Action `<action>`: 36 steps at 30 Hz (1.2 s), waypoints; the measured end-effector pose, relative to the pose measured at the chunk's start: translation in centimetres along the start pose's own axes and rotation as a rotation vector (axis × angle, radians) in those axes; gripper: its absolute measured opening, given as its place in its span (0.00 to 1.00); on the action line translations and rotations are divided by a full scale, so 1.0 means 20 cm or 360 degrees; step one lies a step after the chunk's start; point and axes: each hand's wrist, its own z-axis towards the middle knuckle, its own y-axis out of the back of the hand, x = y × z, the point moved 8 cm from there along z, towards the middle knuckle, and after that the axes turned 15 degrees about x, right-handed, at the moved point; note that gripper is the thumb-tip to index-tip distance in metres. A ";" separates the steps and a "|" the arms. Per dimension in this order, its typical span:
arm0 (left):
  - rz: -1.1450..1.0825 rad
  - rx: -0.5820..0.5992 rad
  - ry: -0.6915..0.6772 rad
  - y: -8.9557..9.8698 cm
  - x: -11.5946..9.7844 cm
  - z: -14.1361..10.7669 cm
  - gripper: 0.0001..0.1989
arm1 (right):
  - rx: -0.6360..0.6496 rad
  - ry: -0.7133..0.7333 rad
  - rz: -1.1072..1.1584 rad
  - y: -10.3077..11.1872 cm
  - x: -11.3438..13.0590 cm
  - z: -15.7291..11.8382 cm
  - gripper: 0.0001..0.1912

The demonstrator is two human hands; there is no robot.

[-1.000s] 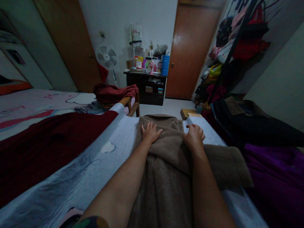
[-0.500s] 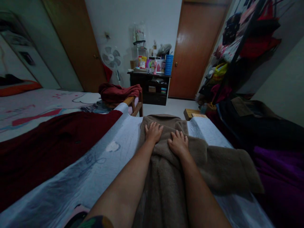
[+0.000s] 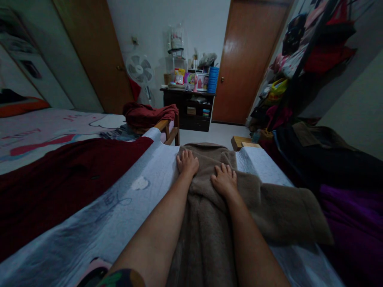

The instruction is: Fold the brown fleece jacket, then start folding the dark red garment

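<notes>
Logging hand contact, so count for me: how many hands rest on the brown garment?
2, both on the brown garment: the left hand near its far left edge, the right hand further right and slightly nearer the camera.

Closed wooden door (image 3: 243,63), pale wall (image 3: 199,24).

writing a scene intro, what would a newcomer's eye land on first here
Probably the brown garment spread up the middle, with the left hand and right hand resting flat on it. Next, the dark red cloth across the bed at left, and the vivid purple cloth at the right edge.
</notes>
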 end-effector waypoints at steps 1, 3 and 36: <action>0.0022 0.0033 -0.0005 -0.01 0.00 0.01 0.29 | -0.0002 0.0005 -0.0001 0.00 0.00 0.00 0.30; 0.0049 0.0082 -0.0010 -0.02 0.00 0.02 0.31 | 0.0002 0.0010 -0.0005 0.00 0.00 0.00 0.30; 0.0090 0.0066 -0.0136 -0.02 0.00 0.05 0.28 | 0.0049 -0.0037 -0.0064 -0.01 0.00 0.00 0.31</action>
